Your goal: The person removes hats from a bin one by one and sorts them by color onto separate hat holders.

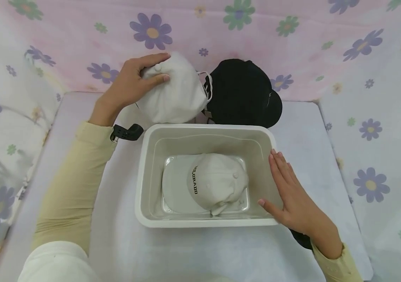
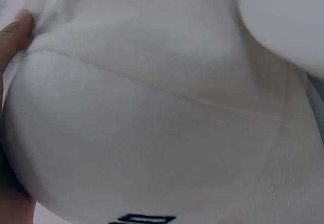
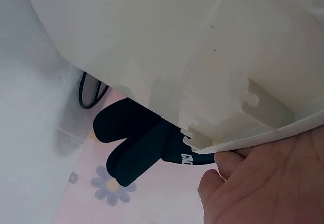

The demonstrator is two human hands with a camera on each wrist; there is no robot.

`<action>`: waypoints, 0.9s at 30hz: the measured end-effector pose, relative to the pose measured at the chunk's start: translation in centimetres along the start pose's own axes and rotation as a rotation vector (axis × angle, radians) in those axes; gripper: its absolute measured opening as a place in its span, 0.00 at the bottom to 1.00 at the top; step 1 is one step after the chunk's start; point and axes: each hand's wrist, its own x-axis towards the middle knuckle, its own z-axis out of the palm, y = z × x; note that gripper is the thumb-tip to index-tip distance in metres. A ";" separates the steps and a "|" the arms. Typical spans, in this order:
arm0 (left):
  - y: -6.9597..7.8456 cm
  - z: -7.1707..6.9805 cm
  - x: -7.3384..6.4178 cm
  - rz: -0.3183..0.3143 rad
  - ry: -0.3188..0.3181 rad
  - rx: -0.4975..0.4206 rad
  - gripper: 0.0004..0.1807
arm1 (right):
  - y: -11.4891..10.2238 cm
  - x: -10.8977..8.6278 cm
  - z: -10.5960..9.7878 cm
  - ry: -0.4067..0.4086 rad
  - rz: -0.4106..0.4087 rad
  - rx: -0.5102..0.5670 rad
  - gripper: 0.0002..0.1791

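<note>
My left hand grips a white cap behind the bin, thumb and fingers spread over its crown near the top button. In the left wrist view the white cap fills the picture, with a fingertip at its left edge. A light plastic bin stands in front of me. Inside it lies another off-white cap lettered "COLORADO", brim to the left. Along the bin's right rim rests my right hand, fingers straight; the right wrist view shows the bin's outer wall beside that hand.
Black caps sit behind the bin, right beside the gripped white cap; two dark brims show from the right wrist. A white cloth covers the table. Flowered fabric hangs at the back and both sides.
</note>
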 end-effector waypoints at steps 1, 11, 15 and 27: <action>-0.2 0.0 0.0 -0.011 -0.002 -0.007 0.29 | 0.0 0.0 0.0 -0.001 0.000 0.004 0.54; -1.3 -0.3 0.0 -0.091 -0.068 0.003 0.34 | 0.0 -0.1 0.1 0.018 -0.021 0.021 0.54; -1.6 -0.4 -0.4 -0.065 -0.065 0.071 0.38 | 0.0 -0.1 0.1 0.030 -0.020 0.019 0.54; -4.1 0.5 -5.0 0.022 0.239 -0.071 0.32 | 0.1 0.1 0.2 0.031 -0.024 0.022 0.56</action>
